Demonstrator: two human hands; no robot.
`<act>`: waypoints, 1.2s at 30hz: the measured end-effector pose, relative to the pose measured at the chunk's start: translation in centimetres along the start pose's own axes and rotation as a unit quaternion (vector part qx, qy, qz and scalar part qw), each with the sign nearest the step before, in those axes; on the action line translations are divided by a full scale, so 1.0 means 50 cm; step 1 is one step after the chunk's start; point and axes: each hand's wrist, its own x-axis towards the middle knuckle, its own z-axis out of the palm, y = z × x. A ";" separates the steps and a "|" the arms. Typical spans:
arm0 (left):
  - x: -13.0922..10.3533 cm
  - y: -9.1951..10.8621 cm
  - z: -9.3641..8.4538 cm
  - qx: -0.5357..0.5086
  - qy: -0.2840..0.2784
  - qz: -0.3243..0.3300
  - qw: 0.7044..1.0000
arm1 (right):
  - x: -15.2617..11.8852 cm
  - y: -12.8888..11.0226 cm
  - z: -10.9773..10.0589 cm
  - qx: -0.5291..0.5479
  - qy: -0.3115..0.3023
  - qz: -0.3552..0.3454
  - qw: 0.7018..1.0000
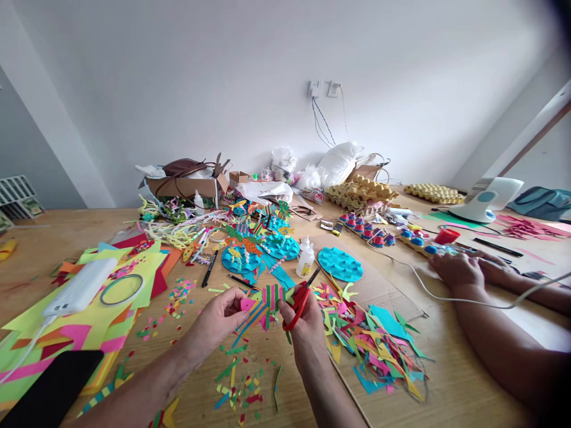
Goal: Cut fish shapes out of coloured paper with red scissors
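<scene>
In front of me I hold a striped paper cutout (271, 295) in green, pink, blue and yellow, shaped somewhat like a fish. My left hand (217, 321) pinches its left side by a pink part; whether that part is attached, I cannot tell. Red-handled scissors (302, 304) sit in my right hand (308, 330), blades pointing up and away, while its thumb presses the cutout's right side. Small paper snippets (243, 380) lie on the table below. A heap of coloured paper scraps (379, 351) is right of my right hand. A glue bottle (306, 259) stands beyond.
Blue textured discs (340, 264) and paper fish lie behind. Coloured sheets, a white power bank (81, 288) and a black phone (53, 389) are at left. Another person's hands (459, 270) work at right beside painted egg-carton pieces (366, 229). A white cable (428, 291) crosses there.
</scene>
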 end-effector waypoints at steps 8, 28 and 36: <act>-0.001 0.001 -0.001 -0.017 0.006 0.011 1.000 | 0.003 0.020 0.003 0.000 0.029 0.001 1.000; -0.017 0.012 0.002 -0.056 -0.014 -0.001 0.998 | -0.004 0.015 0.006 0.028 0.047 -0.003 0.998; -0.012 0.009 -0.009 -0.044 -0.001 0.006 0.999 | -0.005 0.012 0.002 0.033 0.057 0.003 0.998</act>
